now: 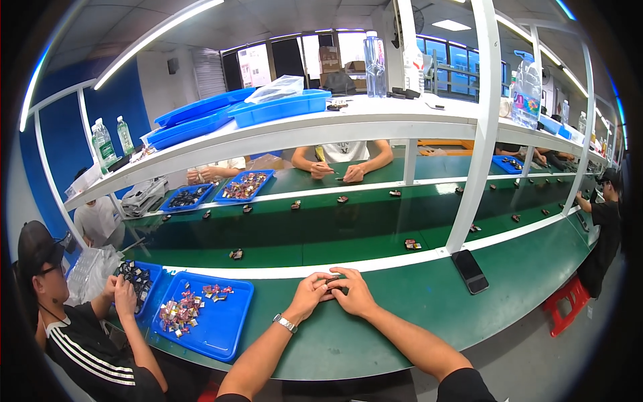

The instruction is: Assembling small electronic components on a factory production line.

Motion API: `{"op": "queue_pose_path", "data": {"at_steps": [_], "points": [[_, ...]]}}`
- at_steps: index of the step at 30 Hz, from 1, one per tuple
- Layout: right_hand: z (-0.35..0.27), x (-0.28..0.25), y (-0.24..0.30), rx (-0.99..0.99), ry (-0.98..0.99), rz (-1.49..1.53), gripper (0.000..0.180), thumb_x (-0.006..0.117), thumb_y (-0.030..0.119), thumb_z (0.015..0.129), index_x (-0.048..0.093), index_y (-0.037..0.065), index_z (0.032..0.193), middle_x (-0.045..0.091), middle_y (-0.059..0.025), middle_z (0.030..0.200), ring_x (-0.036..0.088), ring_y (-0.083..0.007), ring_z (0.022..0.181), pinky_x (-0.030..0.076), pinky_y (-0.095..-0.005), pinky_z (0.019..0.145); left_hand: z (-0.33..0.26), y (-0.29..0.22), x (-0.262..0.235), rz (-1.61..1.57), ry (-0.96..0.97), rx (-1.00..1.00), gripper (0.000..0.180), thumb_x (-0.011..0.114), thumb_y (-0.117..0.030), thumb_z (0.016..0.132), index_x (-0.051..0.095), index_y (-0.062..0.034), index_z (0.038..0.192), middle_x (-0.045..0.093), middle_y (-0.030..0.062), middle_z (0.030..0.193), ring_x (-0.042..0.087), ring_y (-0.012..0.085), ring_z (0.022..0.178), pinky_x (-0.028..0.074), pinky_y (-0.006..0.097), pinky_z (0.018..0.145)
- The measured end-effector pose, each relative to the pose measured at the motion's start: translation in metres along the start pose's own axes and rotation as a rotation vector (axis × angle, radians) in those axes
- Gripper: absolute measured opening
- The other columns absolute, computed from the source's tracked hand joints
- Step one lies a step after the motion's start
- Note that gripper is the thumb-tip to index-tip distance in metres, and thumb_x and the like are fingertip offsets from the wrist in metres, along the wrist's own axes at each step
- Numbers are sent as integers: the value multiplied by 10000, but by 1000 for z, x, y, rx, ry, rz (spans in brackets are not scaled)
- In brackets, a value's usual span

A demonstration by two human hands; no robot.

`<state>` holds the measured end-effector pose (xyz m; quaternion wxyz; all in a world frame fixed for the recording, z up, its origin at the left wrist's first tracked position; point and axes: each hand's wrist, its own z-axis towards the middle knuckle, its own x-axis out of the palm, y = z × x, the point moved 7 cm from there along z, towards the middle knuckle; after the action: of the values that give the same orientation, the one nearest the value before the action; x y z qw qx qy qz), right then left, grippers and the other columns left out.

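Centrally, a small dark part point(333, 284) sits pinched between both hands at the near edge of the green worktop point(415, 301), just short of the white dividing strip point(375, 263). Left hand point(309, 295): grip closed to a pinch on the part's left side, watch on the wrist. Right hand point(351, 292): fingers curled over the same part from the right, grip equally tight. The part itself is mostly hidden by the fingertips; its shape cannot be told.

Risk, as a judgement: the piece is small and held only by fingertips right beside the strip, so a slip could flick it onto the green conveyor belt point(348, 231) beyond, among the other small parts spaced along it. A dark phone point(469, 271) lies to the right on the worktop, well apart from the hands.

Containers: near left, a blue tray point(221, 331) holds a loose scatter of small multicoloured pieces, bunched toward its left and far side. Further left, a second blue tray point(153, 271) holds darker pieces; a neighbouring person's hands point(120, 291) work over it. Across the belt, two more blue trays point(244, 185) hold mixed small parts. On the white shelf point(375, 120) above, empty-looking blue trays are stacked, with clear bottles.
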<state>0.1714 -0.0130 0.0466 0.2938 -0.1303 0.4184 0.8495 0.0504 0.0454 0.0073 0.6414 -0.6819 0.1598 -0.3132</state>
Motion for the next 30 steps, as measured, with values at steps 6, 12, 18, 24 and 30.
{"op": "queue_pose_path", "data": {"at_steps": [6,12,18,24,30], "points": [[-1,-9,16,-15,-29,-104,132,692,60,793,714,76,922,608,-60,1144,558,-281,1101,493,-391,902,0,-1,1,-1,-6,-16,243,416,22,1000,481,12,1234,624,157,1187,634,221,1097,557,362,972],[2,-13,25,-153,-92,-227,118,711,46,774,679,70,885,619,-52,981,613,-239,877,532,-343,712,0,-2,3,-19,-3,-58,236,410,13,1007,467,37,1235,613,170,1197,629,232,1111,562,357,974],[1,-7,33,-193,-89,-304,126,712,65,781,663,67,898,611,-46,960,605,-242,857,538,-351,696,0,2,-3,-19,-14,-55,223,430,0,1009,490,8,1223,639,139,1166,645,199,1057,568,341,928],[-2,-1,26,-221,-71,-385,146,707,83,791,661,70,930,606,-54,957,603,-243,880,546,-353,699,2,3,-2,-47,-10,-61,229,414,7,1010,474,25,1231,628,149,1172,641,203,1068,575,327,931],[-4,0,30,-256,-87,-440,131,703,72,778,656,60,901,605,-55,936,603,-242,861,546,-344,681,0,3,-1,-47,-17,-47,226,412,9,1010,478,23,1227,626,146,1172,641,200,1066,576,322,926]]}}
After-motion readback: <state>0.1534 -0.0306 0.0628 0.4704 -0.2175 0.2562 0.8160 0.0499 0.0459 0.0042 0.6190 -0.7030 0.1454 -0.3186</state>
